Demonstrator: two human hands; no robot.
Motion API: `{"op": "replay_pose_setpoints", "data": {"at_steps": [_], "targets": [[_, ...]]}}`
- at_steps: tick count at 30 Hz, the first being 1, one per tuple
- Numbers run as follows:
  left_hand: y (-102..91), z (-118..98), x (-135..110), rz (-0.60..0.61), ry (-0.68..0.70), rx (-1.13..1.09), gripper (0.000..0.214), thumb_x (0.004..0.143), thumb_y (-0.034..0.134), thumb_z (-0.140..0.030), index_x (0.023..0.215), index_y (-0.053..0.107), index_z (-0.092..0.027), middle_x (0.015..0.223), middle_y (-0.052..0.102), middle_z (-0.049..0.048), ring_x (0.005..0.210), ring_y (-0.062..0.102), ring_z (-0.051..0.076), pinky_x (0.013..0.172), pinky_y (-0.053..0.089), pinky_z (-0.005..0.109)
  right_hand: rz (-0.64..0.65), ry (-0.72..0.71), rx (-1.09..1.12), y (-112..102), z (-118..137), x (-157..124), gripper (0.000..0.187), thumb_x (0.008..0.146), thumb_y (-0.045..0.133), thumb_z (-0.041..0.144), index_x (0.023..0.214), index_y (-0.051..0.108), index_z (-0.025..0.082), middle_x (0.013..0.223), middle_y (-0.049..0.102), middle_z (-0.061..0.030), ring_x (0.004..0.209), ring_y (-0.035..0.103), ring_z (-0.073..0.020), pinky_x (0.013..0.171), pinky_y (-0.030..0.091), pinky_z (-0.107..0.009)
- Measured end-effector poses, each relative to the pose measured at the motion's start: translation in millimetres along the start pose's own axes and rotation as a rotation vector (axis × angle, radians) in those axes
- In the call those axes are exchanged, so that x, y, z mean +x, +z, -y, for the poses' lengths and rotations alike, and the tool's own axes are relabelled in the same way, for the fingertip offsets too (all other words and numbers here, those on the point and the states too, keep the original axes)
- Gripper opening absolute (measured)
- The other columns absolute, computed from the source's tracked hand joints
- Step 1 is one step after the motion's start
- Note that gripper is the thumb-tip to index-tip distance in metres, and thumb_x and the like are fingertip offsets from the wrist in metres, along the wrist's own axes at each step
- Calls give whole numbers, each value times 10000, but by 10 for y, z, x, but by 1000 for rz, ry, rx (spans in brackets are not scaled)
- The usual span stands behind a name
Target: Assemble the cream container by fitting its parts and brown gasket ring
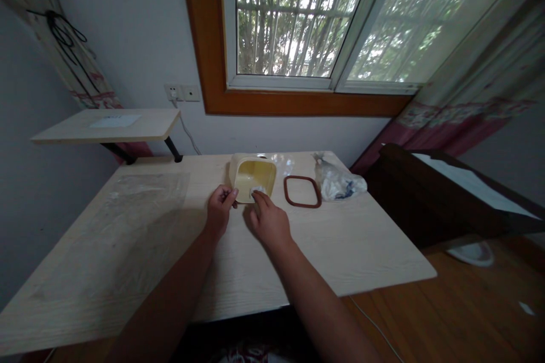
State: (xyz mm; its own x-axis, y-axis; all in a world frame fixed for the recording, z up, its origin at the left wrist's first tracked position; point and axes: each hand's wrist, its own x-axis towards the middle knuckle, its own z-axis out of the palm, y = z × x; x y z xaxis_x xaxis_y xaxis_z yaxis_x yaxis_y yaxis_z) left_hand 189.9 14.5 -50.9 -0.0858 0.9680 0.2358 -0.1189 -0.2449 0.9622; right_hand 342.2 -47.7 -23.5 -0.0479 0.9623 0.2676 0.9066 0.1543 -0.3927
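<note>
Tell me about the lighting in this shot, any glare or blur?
Head view: the window is bright, with the leaves overexposed in patches; the wide lens bends the desk edges; the left hand and right hand cast only soft shadows, and nothing looks strongly blurred.

Rubber seal ring beside right hand

No words, brands or numbers can be read anywhere in this view. The white sheet on the pale wooden shelf carries a few dark marks along its top edge, too small to make out. The crumpled clear plastic bag shows blue printing, but its folds and blur hide what it says. The small white piece in the cream plastic container shows no legible marking.
</note>
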Motion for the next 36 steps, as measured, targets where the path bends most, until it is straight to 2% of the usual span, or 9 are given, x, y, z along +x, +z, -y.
{"op": "replay_pose_setpoints", "data": {"at_steps": [6,14,17,25,31,36], "targets": [[-7,20,-5,26,-4,23,292,836,711,-416,742,533,-204,583,545,-50,545,530,111,569,423,229,20,24,1,25,-2,2,515,950,505,287,1457,513,199,1528,520,-84,1142,685,-244,925,584,-375],[5,46,-24,44,-19,48,303,816,724,-432,741,539,-204,615,543,-50,565,550,115,574,431,231,-12,-242,258,126,-5,-14,601,922,515,219,1517,435,224,1551,495,-52,1336,558,-190,1060,520,-335],[6,42,-29,41,-9,41,298,819,721,-429,747,542,-202,622,539,-52,566,535,110,572,426,227,-20,-276,299,119,2,-17,620,910,513,197,1523,426,234,1545,503,-54,1358,536,-177,1067,515,-330],[16,-25,-41,49,-22,31,303,826,718,-422,731,535,-200,582,543,-51,540,524,106,570,418,226,25,-142,128,26,-41,1,578,912,492,206,1490,484,220,1538,513,-50,1260,619,-211,1030,540,-350],[29,-15,-30,40,-23,30,302,815,726,-423,725,544,-199,567,541,-49,532,516,107,554,405,225,71,20,-28,1,-85,29,592,907,489,222,1499,481,224,1552,492,-75,1118,697,-250,908,594,-388],[33,-27,-32,47,-13,28,312,816,725,-421,713,531,-199,562,530,-54,522,500,100,545,394,221,59,-2,18,41,-80,26,597,908,494,220,1505,472,216,1561,482,-78,1178,668,-240,949,577,-367]]}}
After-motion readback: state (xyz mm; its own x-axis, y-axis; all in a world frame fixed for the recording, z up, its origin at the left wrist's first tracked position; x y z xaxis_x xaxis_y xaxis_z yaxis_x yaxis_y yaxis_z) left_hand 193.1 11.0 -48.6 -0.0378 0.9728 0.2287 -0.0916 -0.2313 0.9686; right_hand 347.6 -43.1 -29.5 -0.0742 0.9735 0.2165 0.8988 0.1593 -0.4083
